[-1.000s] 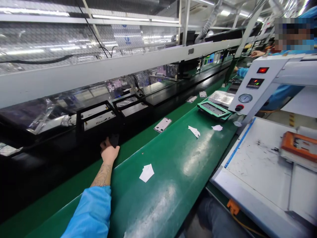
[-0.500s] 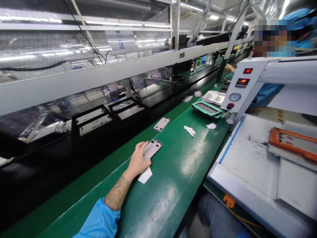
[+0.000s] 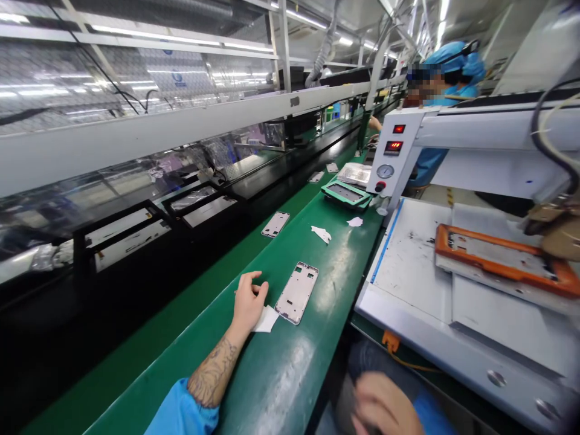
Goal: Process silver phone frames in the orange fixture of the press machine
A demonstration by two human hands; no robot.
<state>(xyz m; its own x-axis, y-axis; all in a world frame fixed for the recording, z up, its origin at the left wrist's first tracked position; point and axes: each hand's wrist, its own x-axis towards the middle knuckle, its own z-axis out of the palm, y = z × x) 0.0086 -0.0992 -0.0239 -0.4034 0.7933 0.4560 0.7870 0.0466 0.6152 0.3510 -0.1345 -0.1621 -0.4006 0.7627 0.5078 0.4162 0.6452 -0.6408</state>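
Observation:
My left hand (image 3: 249,301) hovers over the green work surface (image 3: 290,368), its fingers loosely bent and thumb apart, with nothing in it. Just right of it lies a flat phone frame (image 3: 296,293), pale grey with small cut-outs, apart from the fingers. A piece of white paper (image 3: 266,320) shows partly behind the hand. At the lower edge my right hand (image 3: 385,402) appears over my lap, smeared by motion; its fingers cannot be read clearly. Another phone frame (image 3: 275,224) rests farther along on the darker green strip.
To the right stands a white machine (image 3: 394,154) with red displays and a gauge; an orange-rimmed fixture (image 3: 502,257) sits on its bed. Beyond the paper scraps (image 3: 321,234) is a green-rimmed fixture (image 3: 345,193). Black trays (image 3: 122,238) line the left. A co-worker (image 3: 453,72) is behind the machine.
My left hand has let go of the phone frame, which now lies flat to its right. My right hand has come into view at the bottom. The view has turned rightward.

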